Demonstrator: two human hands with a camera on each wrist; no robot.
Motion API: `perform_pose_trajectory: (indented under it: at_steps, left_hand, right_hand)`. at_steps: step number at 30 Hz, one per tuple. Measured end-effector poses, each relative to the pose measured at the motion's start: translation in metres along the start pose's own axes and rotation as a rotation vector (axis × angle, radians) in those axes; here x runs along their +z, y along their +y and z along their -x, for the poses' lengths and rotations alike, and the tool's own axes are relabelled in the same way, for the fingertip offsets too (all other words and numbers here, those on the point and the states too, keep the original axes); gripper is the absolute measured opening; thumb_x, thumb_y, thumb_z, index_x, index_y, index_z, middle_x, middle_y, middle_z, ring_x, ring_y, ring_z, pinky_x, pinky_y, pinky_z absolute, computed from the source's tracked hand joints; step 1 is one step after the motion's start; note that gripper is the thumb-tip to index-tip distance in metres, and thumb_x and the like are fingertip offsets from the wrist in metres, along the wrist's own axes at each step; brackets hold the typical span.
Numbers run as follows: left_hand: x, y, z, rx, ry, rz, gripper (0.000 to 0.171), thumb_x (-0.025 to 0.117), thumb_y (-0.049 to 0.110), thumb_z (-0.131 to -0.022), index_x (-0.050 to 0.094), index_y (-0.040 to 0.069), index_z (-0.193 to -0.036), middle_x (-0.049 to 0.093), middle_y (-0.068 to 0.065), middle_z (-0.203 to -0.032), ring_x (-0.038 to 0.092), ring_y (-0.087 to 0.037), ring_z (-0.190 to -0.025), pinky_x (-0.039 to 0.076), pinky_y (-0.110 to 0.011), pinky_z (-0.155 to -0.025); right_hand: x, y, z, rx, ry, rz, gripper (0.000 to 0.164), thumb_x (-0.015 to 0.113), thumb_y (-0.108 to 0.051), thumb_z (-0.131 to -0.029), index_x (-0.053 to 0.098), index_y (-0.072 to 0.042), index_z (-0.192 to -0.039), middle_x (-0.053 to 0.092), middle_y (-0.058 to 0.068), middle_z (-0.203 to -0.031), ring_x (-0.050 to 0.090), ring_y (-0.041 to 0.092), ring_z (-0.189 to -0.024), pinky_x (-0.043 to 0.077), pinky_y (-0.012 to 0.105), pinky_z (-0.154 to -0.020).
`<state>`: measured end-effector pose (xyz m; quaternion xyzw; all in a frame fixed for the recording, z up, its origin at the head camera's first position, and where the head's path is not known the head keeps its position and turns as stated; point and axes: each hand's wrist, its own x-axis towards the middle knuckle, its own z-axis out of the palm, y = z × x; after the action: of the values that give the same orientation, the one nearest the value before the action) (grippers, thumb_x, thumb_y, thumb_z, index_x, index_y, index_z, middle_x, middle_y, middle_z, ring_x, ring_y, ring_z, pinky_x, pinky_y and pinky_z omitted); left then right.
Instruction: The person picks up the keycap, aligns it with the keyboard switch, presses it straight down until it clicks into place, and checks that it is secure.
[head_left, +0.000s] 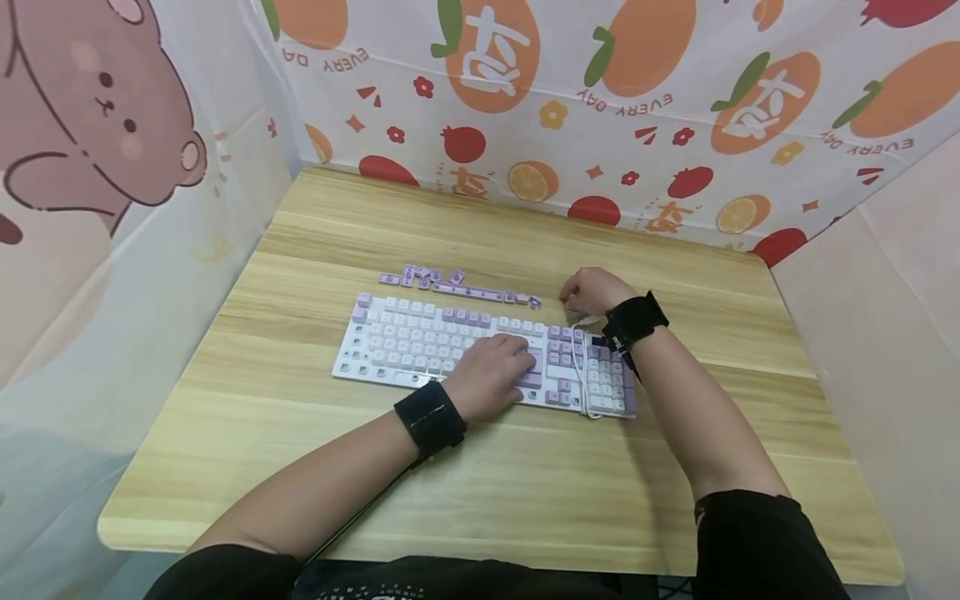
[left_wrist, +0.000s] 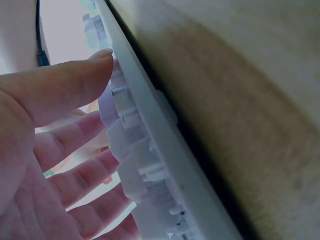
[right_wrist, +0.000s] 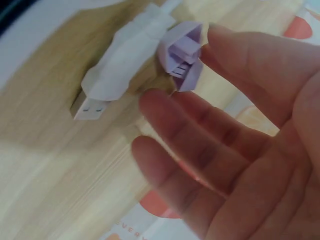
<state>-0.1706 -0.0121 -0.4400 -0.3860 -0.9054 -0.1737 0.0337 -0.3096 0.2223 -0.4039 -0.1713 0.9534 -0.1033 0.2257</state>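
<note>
A white and lilac keyboard [head_left: 420, 342] lies on the wooden table. My left hand [head_left: 491, 375] rests on its middle right part, fingers spread over the keycaps. In the left wrist view, the thumb [left_wrist: 82, 80] lies along the keyboard's near edge. Beyond the keyboard's far right side is my right hand [head_left: 596, 292], low over the table. Its thumb and index finger pinch a lilac keycap [right_wrist: 182, 52], hollow underside showing, while the other fingers are loosely bent. Right beside this keycap is the cable's white USB plug [right_wrist: 125, 57].
Several loose lilac keycaps, among them a long bar [head_left: 468, 290], lie in a row behind the keyboard. A bundled white cable [head_left: 581, 375] lies across its right part. Bare switches show along its left and front edges. Printed cloth [head_left: 555, 133] hangs behind the table.
</note>
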Motion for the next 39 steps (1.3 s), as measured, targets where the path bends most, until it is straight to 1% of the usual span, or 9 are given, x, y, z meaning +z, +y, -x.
perform_pose_trajectory:
  at_steps: [5,10,12,16,19,22,27,35,39]
  left_hand:
    - [-0.001,0.001,0.0,0.006,-0.003,-0.008,0.038,0.08,0.025,-0.078,0.068,0.014,-0.112,0.062,-0.009,-0.126,0.057,-0.028,-0.119,0.045,-0.043,-0.101]
    - [-0.002,0.001,-0.001,0.007,-0.003,-0.018,0.038,0.08,0.025,-0.079,0.068,0.014,-0.113,0.062,-0.009,-0.126,0.057,-0.028,-0.119,0.045,-0.044,-0.101]
    - [-0.001,0.001,-0.001,0.011,0.0,-0.016,0.038,0.08,0.025,-0.079,0.068,0.013,-0.113,0.063,-0.009,-0.125,0.057,-0.028,-0.118,0.046,-0.044,-0.1]
    - [0.0,0.001,-0.002,0.015,-0.005,-0.032,0.039,0.078,0.025,-0.08,0.067,0.012,-0.115,0.064,-0.008,-0.123,0.058,-0.027,-0.116,0.047,-0.043,-0.097]
    - [0.001,0.0,-0.003,0.018,0.01,-0.034,0.036,0.075,0.022,-0.082,0.068,0.011,-0.115,0.066,-0.007,-0.118,0.06,-0.025,-0.111,0.049,-0.04,-0.092]
    - [0.0,0.0,-0.003,0.028,0.043,-0.012,0.027,0.073,0.016,-0.083,0.07,0.01,-0.109,0.067,-0.007,-0.112,0.062,-0.024,-0.105,0.051,-0.039,-0.087]
    - [0.0,-0.001,-0.004,0.036,0.071,0.015,0.016,0.071,0.008,-0.081,0.071,0.011,-0.097,0.067,-0.007,-0.106,0.062,-0.023,-0.1,0.051,-0.038,-0.084]
    - [0.002,-0.001,-0.006,0.033,0.079,0.011,0.013,0.071,0.009,-0.082,0.072,0.012,-0.095,0.067,-0.006,-0.104,0.063,-0.023,-0.095,0.051,-0.037,-0.082]
    - [0.003,0.001,-0.006,0.023,0.085,0.011,0.011,0.071,0.011,-0.085,0.072,0.012,-0.096,0.067,-0.006,-0.102,0.062,-0.023,-0.093,0.051,-0.037,-0.078]
  right_hand:
    - [0.004,-0.004,-0.003,0.002,0.064,0.036,0.023,0.062,-0.002,-0.09,0.075,-0.005,-0.109,0.071,0.014,-0.115,0.064,0.029,-0.107,0.052,0.043,-0.092]
    - [0.006,-0.007,-0.005,0.011,0.095,0.041,0.028,0.061,0.006,-0.085,0.075,-0.005,-0.105,0.072,0.012,-0.11,0.064,0.025,-0.098,0.055,0.04,-0.086]
    - [0.005,-0.008,-0.005,0.021,0.098,0.028,0.027,0.06,0.006,-0.085,0.075,-0.005,-0.104,0.071,0.012,-0.108,0.064,0.024,-0.095,0.055,0.039,-0.083]
    - [0.004,-0.009,-0.002,0.019,0.122,-0.01,0.02,0.061,-0.001,-0.09,0.075,-0.008,-0.103,0.071,0.009,-0.106,0.062,0.023,-0.091,0.054,0.037,-0.08]
    - [0.004,-0.009,0.003,-0.009,0.151,-0.042,0.018,0.06,-0.005,-0.092,0.075,-0.009,-0.102,0.07,0.008,-0.104,0.061,0.023,-0.09,0.052,0.036,-0.079]
    - [0.002,-0.012,0.011,-0.036,0.176,-0.083,0.018,0.061,-0.005,-0.091,0.074,-0.009,-0.103,0.07,0.007,-0.103,0.059,0.023,-0.089,0.051,0.036,-0.079]
    - [-0.002,-0.019,0.028,-0.069,0.21,-0.216,0.025,0.065,-0.001,-0.087,0.072,-0.007,-0.111,0.07,0.007,-0.105,0.059,0.023,-0.093,0.051,0.038,-0.085]
    - [0.006,-0.03,0.056,-0.179,0.298,-0.372,0.03,0.072,-0.006,-0.087,0.07,-0.012,-0.117,0.068,0.0,-0.108,0.061,0.017,-0.097,0.053,0.037,-0.089]
    - [0.013,-0.036,0.067,-0.264,0.35,-0.422,0.033,0.076,-0.007,-0.085,0.07,-0.016,-0.116,0.068,0.002,-0.11,0.062,0.015,-0.097,0.053,0.038,-0.088]
